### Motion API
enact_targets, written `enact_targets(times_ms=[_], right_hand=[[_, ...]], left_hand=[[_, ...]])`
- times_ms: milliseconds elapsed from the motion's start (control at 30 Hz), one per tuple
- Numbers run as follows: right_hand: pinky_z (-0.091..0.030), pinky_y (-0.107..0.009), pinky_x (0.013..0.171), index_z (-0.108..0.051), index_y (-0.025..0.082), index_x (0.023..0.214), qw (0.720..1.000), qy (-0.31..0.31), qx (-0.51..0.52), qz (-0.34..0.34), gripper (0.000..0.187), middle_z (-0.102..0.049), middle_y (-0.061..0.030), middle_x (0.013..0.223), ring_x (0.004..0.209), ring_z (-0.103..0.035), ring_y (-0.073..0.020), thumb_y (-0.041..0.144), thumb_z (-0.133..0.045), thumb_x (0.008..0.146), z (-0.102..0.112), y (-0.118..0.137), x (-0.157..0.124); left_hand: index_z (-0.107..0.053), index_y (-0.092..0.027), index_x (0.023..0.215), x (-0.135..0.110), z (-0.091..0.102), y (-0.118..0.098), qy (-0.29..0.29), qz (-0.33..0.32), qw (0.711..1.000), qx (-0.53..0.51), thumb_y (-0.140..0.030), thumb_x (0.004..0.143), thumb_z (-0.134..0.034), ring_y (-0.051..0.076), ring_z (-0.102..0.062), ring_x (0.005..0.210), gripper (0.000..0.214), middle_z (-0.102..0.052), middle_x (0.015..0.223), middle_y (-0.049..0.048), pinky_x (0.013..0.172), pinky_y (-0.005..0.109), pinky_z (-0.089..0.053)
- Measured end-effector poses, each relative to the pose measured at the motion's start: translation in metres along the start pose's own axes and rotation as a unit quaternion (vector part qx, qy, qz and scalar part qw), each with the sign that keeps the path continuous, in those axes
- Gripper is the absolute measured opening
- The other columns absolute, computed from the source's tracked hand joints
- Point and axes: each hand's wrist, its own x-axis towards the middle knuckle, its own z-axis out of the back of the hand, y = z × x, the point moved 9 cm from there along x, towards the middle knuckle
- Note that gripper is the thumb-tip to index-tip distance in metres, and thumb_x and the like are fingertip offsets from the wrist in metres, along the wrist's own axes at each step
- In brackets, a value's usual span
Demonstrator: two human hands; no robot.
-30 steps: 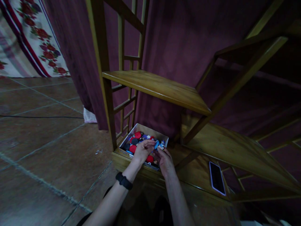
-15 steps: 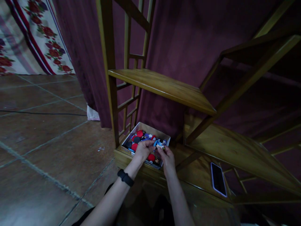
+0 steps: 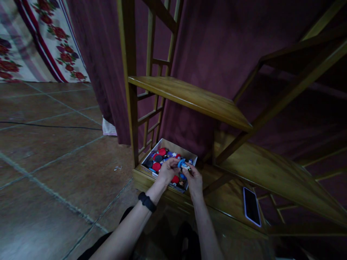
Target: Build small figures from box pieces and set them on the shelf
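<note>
A small blue-and-white figurine (image 3: 184,165) with a round blue base is held between both my hands, just above the box. My left hand (image 3: 168,170), with a black band on its wrist, pinches the blue base side. My right hand (image 3: 194,177) grips the white figure side with thumb and fingers. Beneath them, a shallow open cardboard box (image 3: 181,145) holds several more small figurines with red, black and blue round bases, such as a red base (image 3: 156,166) at the left. My hands hide part of the box's contents.
The box stands on the low ledge of a wooden shelf unit, beside its upright post (image 3: 132,119). A wooden shelf board (image 3: 187,99) juts out above it. To the right lies a phone (image 3: 252,206) on the ledge. A purple curtain (image 3: 206,54) hangs behind.
The figurine has turned slightly between my fingers, so more of its blue base shows. Both hands stay over the box, and the camera view has shifted a little.
</note>
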Motion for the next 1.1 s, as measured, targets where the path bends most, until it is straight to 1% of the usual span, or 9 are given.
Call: enact_targets(times_ms=[100, 200, 333, 433, 567, 700, 900, 1000, 1100], right_hand=[[-0.049, -0.033, 0.082, -0.065, 0.022, 0.104, 0.999, 0.010, -0.014, 0.043, 0.036, -0.065, -0.0039, 0.105, 0.093, -0.061, -0.0204, 0.034, -0.063, 0.070, -0.002, 0.009, 0.000], [-0.047, -0.034, 0.086, -0.065, 0.023, 0.101, 0.994, 0.007, -0.046, 0.100, 0.032, -0.061, -0.0055, 0.110, 0.100, -0.057, -0.0206, 0.031, -0.062, 0.070, -0.003, 0.019, 0.000], [-0.045, -0.035, 0.089, -0.064, 0.023, 0.102, 0.988, 0.008, -0.062, 0.139, 0.031, -0.058, -0.0059, 0.112, 0.103, -0.055, -0.0205, 0.027, -0.061, 0.071, -0.005, 0.023, -0.001], [-0.044, -0.036, 0.091, -0.063, 0.023, 0.102, 0.988, 0.016, -0.057, 0.143, 0.032, -0.058, -0.0057, 0.113, 0.105, -0.054, -0.0207, 0.023, -0.060, 0.070, -0.007, 0.021, -0.001], [-0.041, -0.036, 0.094, -0.061, 0.022, 0.102, 0.988, 0.021, -0.045, 0.145, 0.034, -0.056, -0.0050, 0.115, 0.108, -0.053, -0.0203, 0.018, -0.057, 0.069, -0.009, 0.025, -0.003], [-0.045, -0.033, 0.088, -0.053, 0.023, 0.109, 0.992, 0.012, -0.032, 0.124, 0.040, -0.059, -0.0042, 0.111, 0.099, -0.057, -0.0179, 0.016, -0.054, 0.069, -0.010, 0.027, -0.007], [-0.047, -0.031, 0.080, -0.053, 0.022, 0.107, 0.990, -0.022, -0.073, 0.118, 0.038, -0.062, -0.0036, 0.103, 0.090, -0.059, -0.0174, 0.018, -0.054, 0.070, -0.007, 0.028, -0.009], [-0.048, -0.030, 0.078, -0.052, 0.022, 0.108, 0.990, -0.029, -0.082, 0.109, 0.038, -0.062, -0.0035, 0.100, 0.086, -0.060, -0.0172, 0.020, -0.054, 0.070, -0.005, 0.025, -0.008], [-0.048, -0.030, 0.077, -0.052, 0.021, 0.109, 0.992, -0.029, -0.082, 0.094, 0.038, -0.063, -0.0037, 0.100, 0.085, -0.060, -0.0169, 0.023, -0.056, 0.071, -0.003, 0.021, -0.006]], left_hand=[[-0.062, -0.014, 0.077, -0.003, 0.002, 0.003, -0.015, 0.043, 0.998, -0.042, -0.008, 0.057, -0.067, 0.012, -0.060, 0.067, 0.022, -0.068, 0.075, 0.0027, 0.067, 0.024, -0.045], [-0.063, -0.014, 0.080, -0.005, 0.002, 0.004, -0.018, 0.084, 0.992, -0.087, -0.010, 0.056, -0.070, 0.013, -0.061, 0.071, 0.025, -0.067, 0.077, 0.0033, 0.071, 0.026, -0.047], [-0.065, -0.014, 0.084, -0.006, 0.003, 0.005, -0.028, 0.100, 0.988, -0.115, -0.016, 0.058, -0.074, 0.013, -0.061, 0.072, 0.028, -0.067, 0.079, 0.0040, 0.069, 0.024, -0.046], [-0.065, -0.014, 0.085, -0.005, 0.004, 0.005, -0.030, 0.091, 0.989, -0.112, -0.017, 0.056, -0.077, 0.012, -0.061, 0.069, 0.032, -0.068, 0.079, 0.0036, 0.066, 0.022, -0.045], [-0.065, -0.013, 0.081, -0.004, 0.001, 0.006, -0.010, 0.083, 0.987, -0.137, -0.014, 0.053, -0.079, 0.014, -0.062, 0.072, 0.031, -0.069, 0.080, 0.0047, 0.070, 0.024, -0.046], [-0.065, -0.013, 0.079, -0.004, 0.000, 0.004, -0.002, 0.084, 0.985, -0.153, -0.011, 0.051, -0.079, 0.014, -0.063, 0.073, 0.031, -0.069, 0.081, 0.0048, 0.071, 0.025, -0.047], [-0.065, -0.012, 0.080, -0.004, -0.003, -0.003, 0.002, 0.057, 0.989, -0.139, -0.013, 0.055, -0.078, 0.016, -0.063, 0.077, 0.027, -0.070, 0.084, 0.0070, 0.075, 0.027, -0.047], [-0.066, -0.013, 0.080, -0.002, -0.005, -0.007, 0.007, 0.042, 0.992, -0.118, -0.015, 0.057, -0.077, 0.016, -0.063, 0.079, 0.026, -0.070, 0.086, 0.0070, 0.077, 0.027, -0.046], [-0.067, -0.013, 0.086, -0.002, -0.008, -0.010, 0.021, 0.038, 0.995, -0.086, -0.019, 0.061, -0.075, 0.015, -0.062, 0.078, 0.027, -0.069, 0.087, 0.0073, 0.077, 0.026, -0.046]])
